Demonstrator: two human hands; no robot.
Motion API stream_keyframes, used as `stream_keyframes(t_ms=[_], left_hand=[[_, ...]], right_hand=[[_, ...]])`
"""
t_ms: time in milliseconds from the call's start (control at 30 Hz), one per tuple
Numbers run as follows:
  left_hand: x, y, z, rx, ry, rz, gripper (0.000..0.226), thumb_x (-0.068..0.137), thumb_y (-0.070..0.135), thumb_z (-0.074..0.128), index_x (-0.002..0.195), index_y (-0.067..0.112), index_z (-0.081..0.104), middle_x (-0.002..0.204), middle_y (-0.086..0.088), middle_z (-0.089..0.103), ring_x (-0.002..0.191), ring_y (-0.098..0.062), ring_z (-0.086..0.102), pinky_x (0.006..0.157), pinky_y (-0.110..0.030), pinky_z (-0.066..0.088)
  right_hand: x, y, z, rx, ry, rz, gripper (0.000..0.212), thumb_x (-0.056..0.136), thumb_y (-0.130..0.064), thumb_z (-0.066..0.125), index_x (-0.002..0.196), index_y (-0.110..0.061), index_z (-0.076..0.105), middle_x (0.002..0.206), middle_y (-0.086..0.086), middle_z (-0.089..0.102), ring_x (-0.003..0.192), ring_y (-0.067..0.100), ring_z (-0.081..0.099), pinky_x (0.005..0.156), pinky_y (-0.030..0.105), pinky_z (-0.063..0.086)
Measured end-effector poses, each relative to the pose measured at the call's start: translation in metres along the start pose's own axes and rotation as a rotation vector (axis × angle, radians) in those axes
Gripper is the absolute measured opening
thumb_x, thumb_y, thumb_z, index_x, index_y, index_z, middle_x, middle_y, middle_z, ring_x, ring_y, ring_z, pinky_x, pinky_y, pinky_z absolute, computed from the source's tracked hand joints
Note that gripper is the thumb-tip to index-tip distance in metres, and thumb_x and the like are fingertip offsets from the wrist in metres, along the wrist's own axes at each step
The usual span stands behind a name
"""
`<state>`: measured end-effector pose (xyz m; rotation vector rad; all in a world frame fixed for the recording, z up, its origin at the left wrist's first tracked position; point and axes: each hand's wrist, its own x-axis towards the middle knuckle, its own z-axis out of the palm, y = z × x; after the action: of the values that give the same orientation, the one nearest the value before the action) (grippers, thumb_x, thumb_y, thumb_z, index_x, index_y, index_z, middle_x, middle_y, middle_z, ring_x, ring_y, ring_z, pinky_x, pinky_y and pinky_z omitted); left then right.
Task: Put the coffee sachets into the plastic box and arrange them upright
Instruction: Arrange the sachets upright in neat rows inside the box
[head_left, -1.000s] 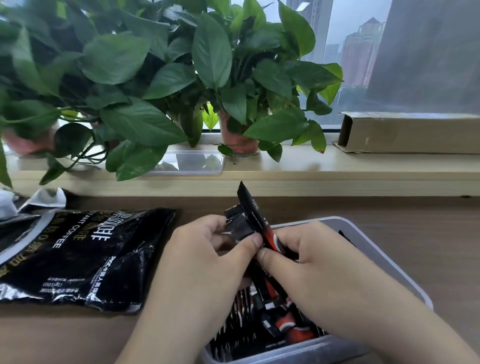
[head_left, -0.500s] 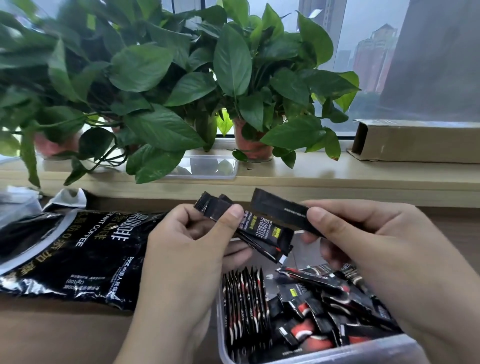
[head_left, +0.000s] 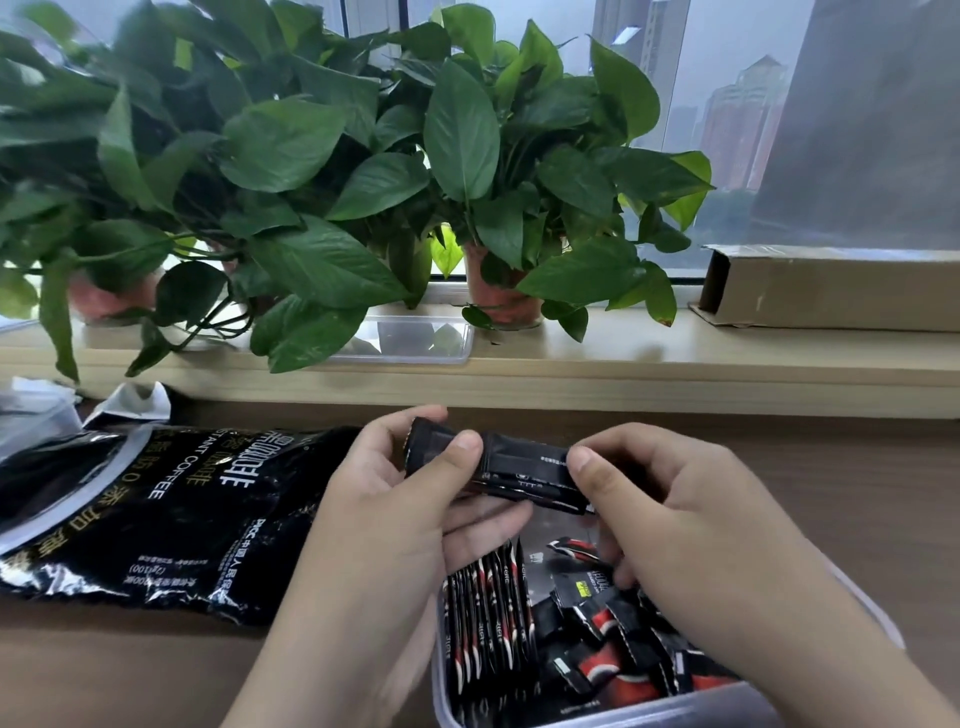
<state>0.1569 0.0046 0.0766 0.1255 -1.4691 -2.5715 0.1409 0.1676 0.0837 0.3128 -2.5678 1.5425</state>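
Note:
Both hands hold one small stack of black coffee sachets (head_left: 519, 470) level above the plastic box (head_left: 623, 717). My left hand (head_left: 395, 499) pinches the stack's left end with the thumb on top. My right hand (head_left: 675, 525) pinches its right end. Inside the clear box, a row of sachets (head_left: 491, 618) stands upright along the left side. Loose black and red sachets (head_left: 613, 649) lie jumbled in the rest of the box, partly hidden by my right wrist.
A large black instant coffee bag (head_left: 156, 514) lies on the wooden table left of the box. Potted plants (head_left: 498, 291) and a clear lid (head_left: 415, 338) sit on the window ledge behind. A cardboard box (head_left: 831, 291) lies at the ledge's right.
The hands lifted out of the box, and the single sachet in my right hand has joined the stack in my left. Both hands now grip the gathered stack by its ends.

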Motion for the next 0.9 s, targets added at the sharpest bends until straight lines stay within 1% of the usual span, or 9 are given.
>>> stream_keyframes(t_ms=[133, 233, 333, 400, 467, 600, 667, 767, 900], left_hand=[[-0.001, -0.004, 0.007, -0.037, -0.014, -0.005, 0.018, 0.102, 0.006, 0.045, 0.103, 0.006, 0.063, 0.089, -0.025, 0.076, 0.072, -0.036, 0.075, 0.058, -0.039, 0.063], [-0.002, -0.012, 0.016, -0.007, 0.038, 0.027, 0.029, 0.106, 0.023, 0.04, 0.089, 0.008, 0.059, 0.067, -0.014, 0.074, 0.06, -0.03, 0.074, 0.051, -0.036, 0.061], [0.001, -0.017, 0.021, 0.078, 0.106, 0.101, 0.038, 0.094, 0.05, 0.044, 0.077, 0.021, 0.061, 0.059, -0.003, 0.073, 0.062, -0.029, 0.076, 0.053, -0.039, 0.06], [0.001, -0.018, 0.016, 0.182, 0.151, 0.151, 0.034, 0.085, 0.057, 0.05, 0.068, 0.03, 0.063, 0.06, 0.005, 0.071, 0.07, -0.029, 0.077, 0.066, -0.047, 0.06], [-0.001, -0.02, 0.011, 0.309, 0.176, 0.178, 0.035, 0.092, 0.055, 0.049, 0.072, 0.031, 0.063, 0.06, 0.008, 0.068, 0.067, -0.02, 0.07, 0.073, -0.046, 0.057], [-0.004, -0.012, 0.011, 0.238, 0.152, 0.101, 0.057, 0.098, 0.057, 0.041, 0.065, 0.017, 0.064, 0.048, -0.003, 0.054, 0.031, -0.008, 0.039, 0.037, -0.02, 0.032], [-0.003, -0.007, 0.011, 0.235, 0.129, 0.082, 0.061, 0.098, 0.057, 0.041, 0.057, 0.016, 0.061, 0.045, -0.011, 0.046, 0.029, -0.013, 0.031, 0.034, -0.015, 0.022], [-0.001, -0.005, 0.006, 0.207, 0.109, 0.093, 0.047, 0.1, 0.043, 0.049, 0.064, 0.014, 0.059, 0.047, -0.009, 0.042, 0.03, -0.011, 0.03, 0.034, -0.014, 0.022], [0.0, -0.007, 0.005, 0.157, 0.106, 0.138, 0.039, 0.099, 0.032, 0.053, 0.064, 0.016, 0.055, 0.053, -0.002, 0.05, 0.041, -0.009, 0.045, 0.035, -0.018, 0.037]], right_hand=[[0.0, 0.002, 0.011, 0.1, -0.023, 0.031, 0.016, 0.096, -0.04, 0.052, 0.09, -0.033, 0.065, 0.07, -0.003, 0.073, 0.059, 0.012, 0.07, 0.058, 0.028, 0.057], [-0.003, 0.004, 0.025, 0.115, 0.057, -0.014, 0.011, 0.095, -0.04, 0.052, 0.095, -0.035, 0.062, 0.07, -0.003, 0.071, 0.063, 0.01, 0.068, 0.061, 0.024, 0.053], [-0.007, 0.005, 0.032, 0.068, 0.12, -0.089, 0.014, 0.091, -0.044, 0.052, 0.102, -0.039, 0.06, 0.084, -0.01, 0.067, 0.079, 0.005, 0.064, 0.073, 0.023, 0.05], [-0.009, 0.003, 0.033, 0.086, 0.124, -0.118, 0.013, 0.091, -0.042, 0.055, 0.102, -0.04, 0.06, 0.085, -0.013, 0.066, 0.078, 0.002, 0.062, 0.069, 0.012, 0.043], [-0.011, 0.003, 0.033, 0.059, 0.165, -0.19, 0.012, 0.089, -0.041, 0.058, 0.101, -0.04, 0.061, 0.088, -0.017, 0.066, 0.081, -0.003, 0.061, 0.069, 0.008, 0.041], [-0.014, -0.001, 0.039, -0.108, 0.333, -0.444, 0.018, 0.09, -0.034, 0.061, 0.108, -0.034, 0.063, 0.098, -0.022, 0.061, 0.093, -0.007, 0.057, 0.079, 0.0, 0.038], [-0.014, -0.002, 0.041, -0.152, 0.355, -0.539, 0.025, 0.088, -0.03, 0.062, 0.113, -0.024, 0.063, 0.102, -0.017, 0.06, 0.096, -0.004, 0.058, 0.084, 0.003, 0.04], [-0.013, -0.002, 0.039, -0.129, 0.315, -0.579, 0.032, 0.085, -0.023, 0.068, 0.117, -0.022, 0.062, 0.104, -0.016, 0.061, 0.098, 0.0, 0.061, 0.086, 0.006, 0.043], [-0.017, -0.006, 0.038, 0.054, 0.228, -0.36, 0.042, 0.087, -0.035, 0.07, 0.124, -0.043, 0.052, 0.102, -0.025, 0.065, 0.097, -0.004, 0.065, 0.081, 0.004, 0.044]])
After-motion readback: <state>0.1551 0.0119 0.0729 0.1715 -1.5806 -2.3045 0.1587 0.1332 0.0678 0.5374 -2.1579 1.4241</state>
